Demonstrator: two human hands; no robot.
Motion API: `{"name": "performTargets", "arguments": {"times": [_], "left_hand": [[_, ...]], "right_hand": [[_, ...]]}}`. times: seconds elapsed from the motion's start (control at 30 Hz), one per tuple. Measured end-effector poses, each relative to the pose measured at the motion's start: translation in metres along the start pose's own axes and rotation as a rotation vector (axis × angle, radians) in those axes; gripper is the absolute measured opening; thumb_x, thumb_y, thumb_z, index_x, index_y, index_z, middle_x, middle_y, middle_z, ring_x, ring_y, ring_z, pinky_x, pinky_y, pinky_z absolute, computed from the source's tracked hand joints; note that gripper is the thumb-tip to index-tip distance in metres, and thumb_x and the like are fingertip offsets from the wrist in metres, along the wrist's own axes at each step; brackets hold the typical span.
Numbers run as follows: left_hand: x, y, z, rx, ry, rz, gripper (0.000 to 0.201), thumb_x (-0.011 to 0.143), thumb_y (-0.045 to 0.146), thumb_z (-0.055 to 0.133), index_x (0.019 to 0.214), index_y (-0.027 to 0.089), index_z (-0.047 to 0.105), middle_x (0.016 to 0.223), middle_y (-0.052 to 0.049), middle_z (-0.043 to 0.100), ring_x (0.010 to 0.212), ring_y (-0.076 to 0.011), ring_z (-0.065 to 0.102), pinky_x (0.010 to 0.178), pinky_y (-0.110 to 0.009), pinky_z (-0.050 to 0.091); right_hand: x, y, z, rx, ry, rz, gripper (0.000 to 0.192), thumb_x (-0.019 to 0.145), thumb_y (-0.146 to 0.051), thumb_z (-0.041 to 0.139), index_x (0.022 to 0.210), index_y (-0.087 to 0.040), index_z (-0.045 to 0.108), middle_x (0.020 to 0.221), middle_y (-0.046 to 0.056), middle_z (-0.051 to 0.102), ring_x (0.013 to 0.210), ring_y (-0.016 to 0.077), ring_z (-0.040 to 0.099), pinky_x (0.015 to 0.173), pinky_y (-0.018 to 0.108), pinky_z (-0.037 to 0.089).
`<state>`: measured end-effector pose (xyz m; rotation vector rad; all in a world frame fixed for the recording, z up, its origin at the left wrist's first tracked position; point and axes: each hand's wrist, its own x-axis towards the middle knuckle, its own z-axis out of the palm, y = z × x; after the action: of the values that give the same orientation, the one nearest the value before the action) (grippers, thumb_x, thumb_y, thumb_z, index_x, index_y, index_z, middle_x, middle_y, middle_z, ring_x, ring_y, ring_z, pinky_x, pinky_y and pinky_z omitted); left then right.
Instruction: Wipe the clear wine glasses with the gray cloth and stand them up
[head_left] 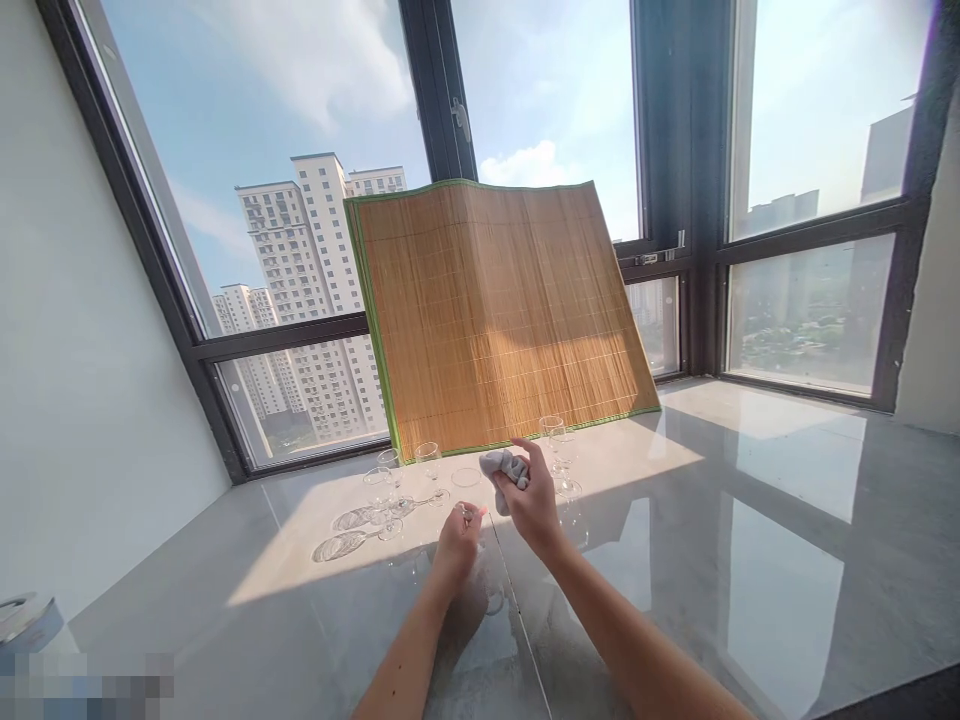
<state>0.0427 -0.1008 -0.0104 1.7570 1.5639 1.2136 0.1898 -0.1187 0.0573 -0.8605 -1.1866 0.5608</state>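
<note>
The person's left hand (455,545) reaches forward over the grey polished surface (750,560) and grips a small clear glass (467,513) by its stem, the fingers closed around it; the glass is held up near the middle of the view, just beside the other hand. The right hand (534,500) sits slightly higher and to the right, its fingers bunched tight on a crumpled grey cloth (504,468), which rests against the upper part of the glass or very close to it; whether cloth and glass actually touch cannot be told at this size.

Beyond the hands, several more stemmed glasses stand on the surface: a group (394,475) to the left, in the sun patch, with two glasses lying on their sides (352,530) in front of them, and a pair (559,445) standing just right of the cloth. A bamboo mat (495,310) with green edging leans upright against the dark window frame (442,90) behind the glasses. Through the panes, tall apartment towers (315,270) rise under a bright sky. A white wall (82,350) closes the left side, and a blurred object sits at the lower left corner
</note>
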Motion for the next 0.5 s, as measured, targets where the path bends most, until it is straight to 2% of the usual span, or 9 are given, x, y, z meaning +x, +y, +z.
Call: {"name": "performTargets", "arguments": {"times": [0.1, 0.2, 0.3, 0.43, 0.5], "left_hand": [[-0.004, 0.008, 0.0, 0.147, -0.092, 0.068, 0.023, 0.09, 0.029, 0.044, 0.101, 0.021, 0.062, 0.084, -0.004, 0.069, 0.081, -0.018, 0.063, 0.078, -0.03, 0.045], [-0.006, 0.015, -0.002, 0.349, -0.135, 0.058, 0.03, 0.09, 0.023, 0.04, 0.112, 0.022, 0.06, 0.104, -0.006, 0.069, 0.105, -0.0206, 0.059, 0.093, -0.033, 0.04], [-0.01, 0.014, 0.001, 0.527, -0.145, 0.036, 0.036, 0.092, 0.024, 0.037, 0.121, 0.023, 0.059, 0.129, -0.009, 0.06, 0.125, -0.0228, 0.048, 0.107, -0.04, 0.029], [-0.013, 0.005, 0.0, 0.725, -0.093, 0.052, 0.043, 0.088, 0.035, 0.048, 0.127, 0.02, 0.055, 0.144, -0.015, 0.046, 0.132, -0.0299, 0.041, 0.112, -0.049, 0.019], [-0.013, 0.005, -0.006, 0.733, -0.053, 0.063, 0.047, 0.082, 0.038, 0.056, 0.125, 0.019, 0.056, 0.139, -0.015, 0.05, 0.129, -0.0311, 0.043, 0.109, -0.048, 0.023]], "right_hand": [[-0.007, -0.004, 0.004, -0.089, -0.092, -0.117, 0.043, 0.08, -0.024, 0.06, 0.121, -0.023, 0.048, 0.078, -0.002, 0.059, 0.065, 0.0129, 0.053, 0.062, 0.025, 0.044], [-0.011, -0.005, 0.005, -0.102, -0.135, -0.172, 0.043, 0.079, -0.021, 0.059, 0.121, -0.023, 0.047, 0.078, -0.002, 0.059, 0.065, 0.0123, 0.053, 0.061, 0.024, 0.043], [-0.011, -0.005, 0.004, -0.082, -0.129, -0.183, 0.043, 0.08, -0.019, 0.058, 0.121, -0.023, 0.046, 0.081, -0.001, 0.06, 0.068, 0.0123, 0.055, 0.063, 0.024, 0.044], [-0.013, -0.011, 0.002, -0.057, -0.144, -0.21, 0.043, 0.081, -0.018, 0.058, 0.121, -0.023, 0.045, 0.082, -0.001, 0.06, 0.067, 0.012, 0.054, 0.063, 0.024, 0.044], [-0.017, -0.016, 0.002, -0.049, -0.214, -0.247, 0.045, 0.08, -0.017, 0.058, 0.123, -0.024, 0.044, 0.082, -0.002, 0.061, 0.065, 0.0114, 0.052, 0.062, 0.023, 0.043]]}}
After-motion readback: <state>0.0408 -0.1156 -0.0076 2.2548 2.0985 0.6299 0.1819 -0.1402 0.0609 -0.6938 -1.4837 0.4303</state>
